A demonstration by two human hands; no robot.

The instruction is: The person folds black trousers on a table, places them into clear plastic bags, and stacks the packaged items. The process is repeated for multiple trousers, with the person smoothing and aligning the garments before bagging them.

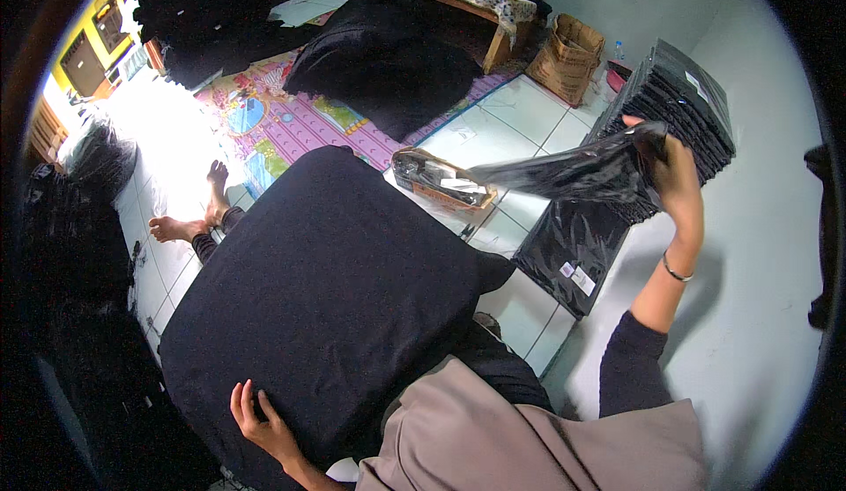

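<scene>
A black cloth-covered surface (326,288), with a rounded far edge, fills the middle in front of me. My left hand (264,425) rests on its near left part, fingers spread, holding nothing. Out to the right, my right hand (677,178) is raised and closed on one end of a shiny plastic bag (573,169), which looks dark and see-through. The bag stretches left to a small open cardboard box (405,174) with more plastic in it. Below the bag, a flat bagged black garment (577,253) with white labels lies on the floor.
A tall stack of bagged black garments (696,94) stands by the right wall. Farther off are a brown paper sack (568,59), a black cloth heap (388,59) on a pink patterned mat (352,138), and a low table (498,46) with another person's hands. Dark piles line the left.
</scene>
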